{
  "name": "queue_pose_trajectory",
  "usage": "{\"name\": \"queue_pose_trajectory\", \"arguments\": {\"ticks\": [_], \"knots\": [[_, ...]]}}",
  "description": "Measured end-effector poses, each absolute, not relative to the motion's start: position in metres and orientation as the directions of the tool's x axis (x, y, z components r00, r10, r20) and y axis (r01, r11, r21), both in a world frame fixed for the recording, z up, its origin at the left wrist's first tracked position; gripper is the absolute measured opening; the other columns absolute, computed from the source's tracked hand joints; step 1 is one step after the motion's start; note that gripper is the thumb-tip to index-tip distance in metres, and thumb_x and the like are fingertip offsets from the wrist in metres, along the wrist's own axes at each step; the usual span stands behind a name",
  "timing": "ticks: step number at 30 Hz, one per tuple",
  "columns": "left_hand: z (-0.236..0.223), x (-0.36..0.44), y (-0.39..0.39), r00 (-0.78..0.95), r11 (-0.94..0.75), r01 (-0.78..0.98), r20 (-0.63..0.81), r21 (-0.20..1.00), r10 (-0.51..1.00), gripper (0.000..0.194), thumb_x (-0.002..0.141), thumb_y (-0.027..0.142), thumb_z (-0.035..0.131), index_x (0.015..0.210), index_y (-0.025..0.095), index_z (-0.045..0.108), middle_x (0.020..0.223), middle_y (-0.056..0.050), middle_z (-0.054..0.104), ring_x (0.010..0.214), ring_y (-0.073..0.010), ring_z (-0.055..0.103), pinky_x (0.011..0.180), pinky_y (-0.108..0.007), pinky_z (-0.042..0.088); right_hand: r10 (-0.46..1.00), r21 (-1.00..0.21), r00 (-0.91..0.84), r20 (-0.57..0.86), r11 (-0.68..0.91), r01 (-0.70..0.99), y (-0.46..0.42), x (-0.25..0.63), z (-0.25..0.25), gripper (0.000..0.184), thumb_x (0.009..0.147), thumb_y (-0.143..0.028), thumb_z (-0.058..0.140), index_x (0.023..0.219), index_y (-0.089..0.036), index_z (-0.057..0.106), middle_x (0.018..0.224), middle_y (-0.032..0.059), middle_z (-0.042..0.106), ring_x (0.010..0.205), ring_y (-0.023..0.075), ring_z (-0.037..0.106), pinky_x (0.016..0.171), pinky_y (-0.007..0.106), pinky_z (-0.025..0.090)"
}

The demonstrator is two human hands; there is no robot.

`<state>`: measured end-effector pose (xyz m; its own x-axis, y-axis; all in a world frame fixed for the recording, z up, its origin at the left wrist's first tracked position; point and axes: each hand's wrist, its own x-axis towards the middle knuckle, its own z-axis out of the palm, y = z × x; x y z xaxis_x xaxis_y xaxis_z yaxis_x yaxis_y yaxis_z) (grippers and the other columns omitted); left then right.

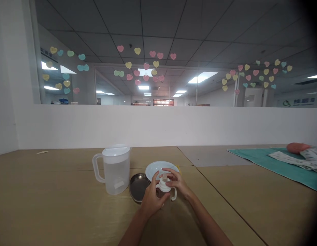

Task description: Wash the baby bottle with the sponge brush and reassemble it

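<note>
A small baby bottle [164, 188] with a white collar, side handles and a clear teat stands on the tan table [58, 205]. My left hand [151, 198] wraps its body from the left. My right hand [176, 181] curls its fingers over the white collar from the right. Behind the bottle lies a white plate [155, 167]. A small round metal dish [138, 191] sits just left of my left hand. Further left stands a translucent plastic pitcher [112, 169] with a white lid, holding water.
A teal mat [281, 164] with patterned cloth [296, 159] and an orange-pink object [298, 147] lies at the far right of the table. A low white partition wall [158, 126] runs behind the table, with glass above bearing coloured heart stickers.
</note>
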<state>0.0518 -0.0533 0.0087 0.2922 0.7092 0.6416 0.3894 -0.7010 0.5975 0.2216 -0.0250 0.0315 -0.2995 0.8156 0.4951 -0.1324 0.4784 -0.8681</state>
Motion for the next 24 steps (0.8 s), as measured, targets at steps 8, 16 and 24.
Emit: {"name": "queue_pose_trajectory", "arguments": {"ticks": [8, 16, 24], "knots": [[0.006, 0.053, -0.053, 0.272, -0.709, 0.457, 0.675, 0.537, 0.686, 0.079, 0.072, 0.035, 0.067, 0.139, 0.021, 0.028, 0.107, -0.008, 0.063, 0.095, -0.0206, 0.06, 0.087, -0.034, 0.047, 0.797, -0.799, -0.092, 0.597, 0.581, -0.154, -0.019, 0.221, 0.028, 0.042, 0.079, -0.05, 0.054, 0.108, -0.02, 0.062, 0.097, 0.0098, 0.07, 0.093, 0.0256, 0.064, 0.091, 0.045, 0.044], [0.005, 0.054, -0.053, 0.267, -0.715, 0.447, 0.683, 0.537, 0.68, 0.078, 0.072, 0.031, 0.065, 0.139, 0.021, 0.028, 0.112, -0.008, 0.06, 0.096, -0.0195, 0.059, 0.087, -0.033, 0.047, 0.799, -0.828, -0.247, 0.548, 0.56, -0.026, -0.025, 0.219, 0.026, 0.076, 0.053, -0.035, 0.084, 0.122, -0.028, 0.053, 0.125, 0.0075, 0.056, 0.116, 0.0252, 0.051, 0.1, 0.041, 0.038], [0.006, 0.053, -0.051, 0.24, -0.691, 0.471, 0.674, 0.548, 0.698, 0.076, 0.07, 0.033, 0.066, 0.137, 0.019, 0.033, 0.106, -0.007, 0.062, 0.095, -0.0197, 0.059, 0.086, -0.032, 0.046, 0.887, -0.882, -0.072, 0.457, 0.442, -0.161, -0.005, 0.249, 0.027, 0.051, 0.06, -0.044, 0.079, 0.102, -0.021, 0.064, 0.097, 0.0085, 0.068, 0.089, 0.0219, 0.063, 0.089, 0.04, 0.046]]}}
